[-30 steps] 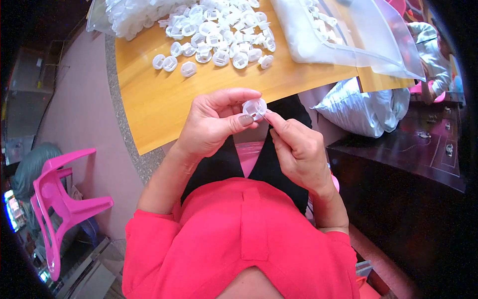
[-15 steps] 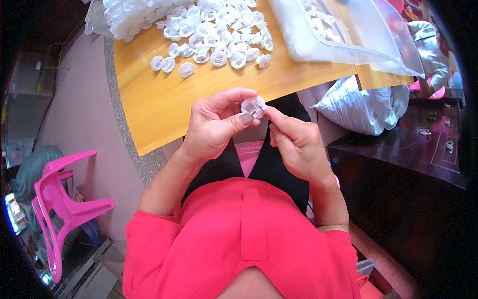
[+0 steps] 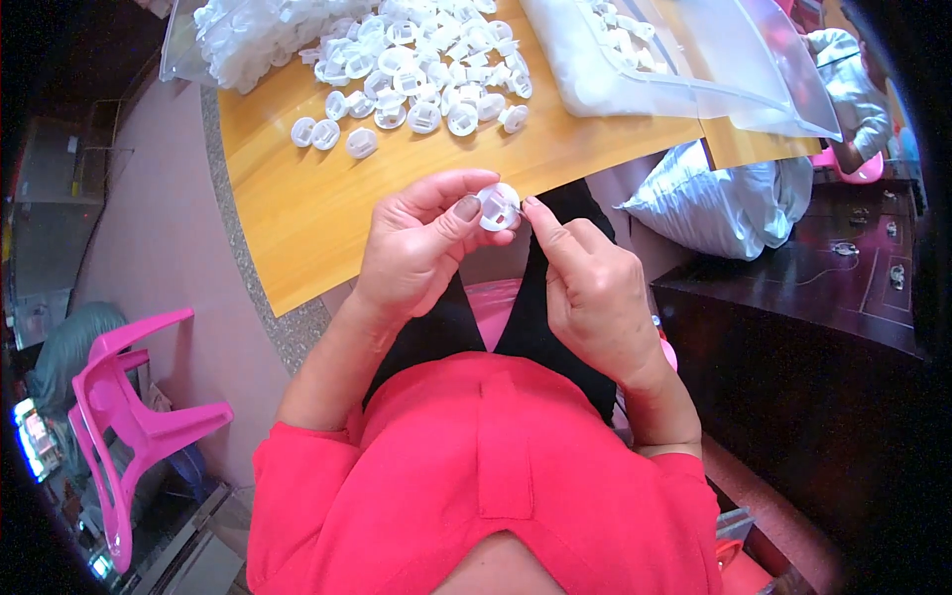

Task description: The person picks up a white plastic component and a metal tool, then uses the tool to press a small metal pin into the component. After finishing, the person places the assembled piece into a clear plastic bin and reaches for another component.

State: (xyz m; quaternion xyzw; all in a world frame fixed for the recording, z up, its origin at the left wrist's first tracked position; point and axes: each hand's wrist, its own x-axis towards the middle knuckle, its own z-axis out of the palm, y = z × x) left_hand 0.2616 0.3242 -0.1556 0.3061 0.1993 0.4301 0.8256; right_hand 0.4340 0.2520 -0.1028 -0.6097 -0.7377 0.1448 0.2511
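Observation:
Between the thumb and fingers of my left hand (image 3: 424,233) is a small round white plastic piece (image 3: 499,207) with rectangular slots, its face turned up toward me. My right hand (image 3: 593,276) is closed close by, its index fingertip at the right rim of the piece. Something thin and dark shows at that fingertip, too small to name; the thumb is mostly hidden behind the fingers. Both hands are in the air just off the near edge of the wooden table (image 3: 307,228), over my lap.
A heap of similar white pieces (image 3: 426,84) lies on the table. Behind it are a bag of white pieces (image 3: 253,45) and a translucent bin (image 3: 635,94). A silvery sack (image 3: 714,208) and dark table (image 3: 793,288) are at right, a pink chair (image 3: 139,416) at left. Another person (image 3: 848,94) sits far right.
The round white piece has shifted slightly left and tilted in my left hand. My right index finger has straightened and drawn back a little from the middle of the piece toward its rim.

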